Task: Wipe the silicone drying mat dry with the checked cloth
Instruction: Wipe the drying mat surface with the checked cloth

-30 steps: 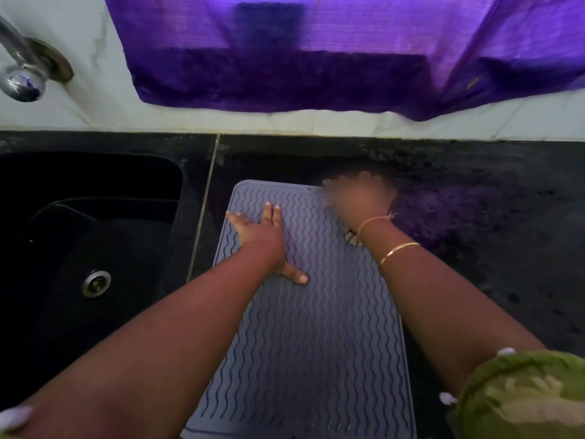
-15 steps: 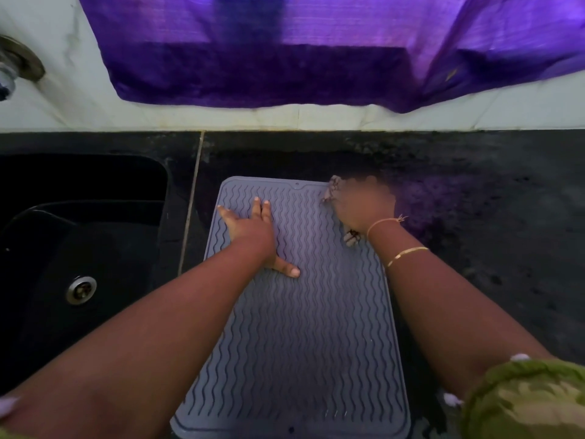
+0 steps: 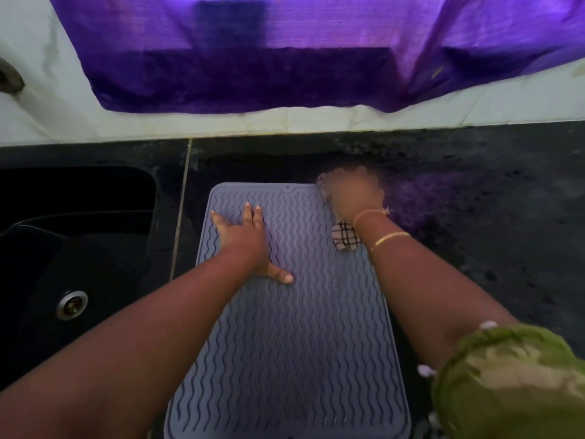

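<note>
Silicone in grey, ribbed with wavy ridges, the drying mat (image 3: 285,343) lies flat on the black tabletop (image 3: 474,248) with its long side running from 6 to 12 o'clock. It looks light, floppy and grippy, so it would likely creep or buckle under a hard stroke unless pinned. Lifting it is best done by a corner or a short edge.

The left hand (image 3: 243,239) does the pinning at the mat's 11 o'clock. It lies palm down, with the fingers spread and straight and the thumb splayed toward the centre.

At the 1 o'clock corner the right hand (image 3: 351,198) bears on the checked cloth (image 3: 346,237). This is soft, thin fabric, and a bunched tail of it shows under the wrist. The hand is blurred, but its fingers appear curled over the wad rather than flat.

The mat's ridges may trap water, so strokes along the grooves probably serve best.

Room differs by side:
- **9 o'clock:** the mat's edge sits close to the seam and drop of the dark sink (image 3: 79,248).
- **12 o'clock:** a narrow strip of tabletop ends at the white wall under a purple curtain (image 3: 285,58).
- **3 o'clock:** this side has the widest open run.
</note>
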Available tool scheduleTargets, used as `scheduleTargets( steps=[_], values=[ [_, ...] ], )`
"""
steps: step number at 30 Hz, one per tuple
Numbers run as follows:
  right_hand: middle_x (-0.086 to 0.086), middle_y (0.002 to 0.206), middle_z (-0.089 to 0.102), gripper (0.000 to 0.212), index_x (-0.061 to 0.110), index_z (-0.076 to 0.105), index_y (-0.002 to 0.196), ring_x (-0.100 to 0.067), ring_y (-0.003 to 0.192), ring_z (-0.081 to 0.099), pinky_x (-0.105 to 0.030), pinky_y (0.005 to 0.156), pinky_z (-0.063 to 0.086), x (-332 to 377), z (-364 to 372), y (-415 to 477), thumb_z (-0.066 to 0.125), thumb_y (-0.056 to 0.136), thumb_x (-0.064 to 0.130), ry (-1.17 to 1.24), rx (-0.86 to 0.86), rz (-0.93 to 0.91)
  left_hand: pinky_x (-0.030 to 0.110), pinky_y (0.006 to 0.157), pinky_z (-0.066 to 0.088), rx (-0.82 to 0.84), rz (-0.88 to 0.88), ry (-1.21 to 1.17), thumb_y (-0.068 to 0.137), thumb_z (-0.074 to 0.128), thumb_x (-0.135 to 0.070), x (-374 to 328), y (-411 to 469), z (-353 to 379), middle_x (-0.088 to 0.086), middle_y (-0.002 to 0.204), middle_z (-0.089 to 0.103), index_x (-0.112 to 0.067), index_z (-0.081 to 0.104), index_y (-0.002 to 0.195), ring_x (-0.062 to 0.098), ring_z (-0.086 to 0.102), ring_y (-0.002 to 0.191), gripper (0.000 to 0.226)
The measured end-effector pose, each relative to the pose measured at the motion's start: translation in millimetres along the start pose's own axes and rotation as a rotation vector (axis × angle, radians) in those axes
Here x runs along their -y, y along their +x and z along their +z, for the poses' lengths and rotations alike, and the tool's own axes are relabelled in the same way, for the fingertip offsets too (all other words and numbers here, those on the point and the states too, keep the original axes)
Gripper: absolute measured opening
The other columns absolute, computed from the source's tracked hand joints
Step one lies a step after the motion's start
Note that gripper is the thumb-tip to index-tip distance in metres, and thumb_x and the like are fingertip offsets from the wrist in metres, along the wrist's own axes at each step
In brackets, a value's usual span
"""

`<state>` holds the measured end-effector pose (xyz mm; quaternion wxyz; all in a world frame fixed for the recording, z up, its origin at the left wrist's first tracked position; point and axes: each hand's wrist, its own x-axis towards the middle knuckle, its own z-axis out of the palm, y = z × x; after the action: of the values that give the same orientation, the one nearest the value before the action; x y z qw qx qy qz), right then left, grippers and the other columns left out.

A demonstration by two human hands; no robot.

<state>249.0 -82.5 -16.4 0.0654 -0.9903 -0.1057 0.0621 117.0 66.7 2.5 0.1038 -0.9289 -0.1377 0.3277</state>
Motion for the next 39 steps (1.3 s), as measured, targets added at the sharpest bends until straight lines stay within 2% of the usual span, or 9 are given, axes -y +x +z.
scheduleTargets(
  steps=[3,13,17,19,21,24,28,36,39],
  values=[
    [-0.017,0.128,0.04,0.042,0.027,0.041,0.129,-0.042,0.115,0.042,-0.05,0.09,0.042,-4.6,-3.0,-1.4,0.048,0.088,0.025,-0.023,0.08,-0.074,0.066,0.112,-0.001,0.007,-0.002,0.012,0.049,0.046,-0.094,0.0,0.2,-0.3,0.014,0.157,-0.024,-0.006,-0.026,0.146,0.035,-0.002,0.147,0.15],
    [-0.003,0.113,0.054,0.044,0.028,0.05,0.128,-0.026,0.108,0.049,-0.034,0.08,0.046,-38.8,18.6,-134.3,0.055,0.085,0.035,0.118,0.072,-0.264,0.07,0.109,-0.001,0.018,-0.004,0.063,0.051,0.04,-0.096,-0.7,-4.5,-2.7,0.011,0.156,-0.026,-0.007,-0.025,0.147,0.03,-0.013,0.147,0.145],
    [-0.005,0.111,0.055,0.041,0.029,0.054,0.126,-0.026,0.108,0.048,-0.035,0.082,0.046,-41.3,10.2,-116.5,0.056,0.085,0.027,0.239,-0.007,-0.262,0.072,0.106,-0.007,-0.059,-0.004,0.212,0.053,0.032,-0.098,-6.0,-10.7,-4.6,0.011,0.158,-0.019,-0.014,-0.022,0.149,0.043,-0.005,0.145,0.139],
    [-0.009,0.114,0.052,0.042,0.026,0.051,0.129,-0.028,0.108,0.046,-0.038,0.082,0.046,-39.9,2.5,-85.1,0.053,0.087,0.025,0.166,-0.104,-0.243,0.071,0.107,-0.008,-0.183,0.102,0.32,0.066,0.036,-0.09,-16.4,-20.2,-5.2,0.009,0.159,-0.018,-0.019,-0.019,0.15,0.047,-0.004,0.144,0.124],
    [-0.013,0.121,0.049,0.046,0.025,0.045,0.134,-0.035,0.113,0.045,-0.044,0.085,0.046,-38.1,-3.1,-52.6,0.052,0.089,0.031,0.096,-0.076,-0.185,0.069,0.109,-0.007,-0.216,0.283,0.305,0.075,0.047,-0.078,-25.0,-28.7,-5.1,0.007,0.16,-0.016,-0.018,-0.008,0.153,0.039,-0.004,0.146,0.113],
    [-0.016,0.133,0.043,0.052,0.028,0.04,0.138,-0.04,0.121,0.042,-0.048,0.095,0.043,-30.4,-1.3,-29.1,0.054,0.089,0.038,0.015,0.091,-0.141,0.067,0.109,-0.004,-0.074,0.419,0.212,0.064,0.059,-0.078,-29.7,-35.3,3.2,0.005,0.16,-0.014,-0.012,-0.007,0.153,0.03,-0.004,0.148,0.129],
    [-0.015,0.13,0.046,0.051,0.029,0.043,0.135,-0.039,0.116,0.046,-0.046,0.089,0.045,-23.1,6.5,-61.7,0.053,0.085,0.025,-0.04,0.077,-0.195,0.063,0.111,-0.006,-0.095,0.341,0.289,0.055,0.065,-0.079,-41.3,-39.2,14.2,0.009,0.16,-0.013,-0.005,-0.012,0.151,0.031,-0.002,0.148,0.143],
    [-0.004,0.116,0.055,0.052,0.031,0.048,0.133,-0.029,0.11,0.05,-0.038,0.088,0.047,-48.0,13.4,-172.0,0.056,0.082,0.029,0.078,0.137,-0.283,0.06,0.113,-0.006,-0.099,0.332,0.233,0.056,0.069,-0.074,-42.4,-39.3,16.9,0.008,0.16,-0.014,-0.005,-0.013,0.151,0.03,-0.005,0.148,0.143],
    [0.0,0.11,0.062,0.034,0.033,0.063,0.114,-0.022,0.104,0.058,-0.033,0.085,0.049,-50.5,1.6,-174.6,0.057,0.082,0.024,0.285,0.229,-0.212,0.059,0.113,-0.006,-0.098,0.324,0.214,0.056,0.071,-0.073,-42.5,-40.1,16.6,0.008,0.16,-0.014,-0.005,-0.014,0.15,0.03,-0.005,0.148,0.144]
  ],
)
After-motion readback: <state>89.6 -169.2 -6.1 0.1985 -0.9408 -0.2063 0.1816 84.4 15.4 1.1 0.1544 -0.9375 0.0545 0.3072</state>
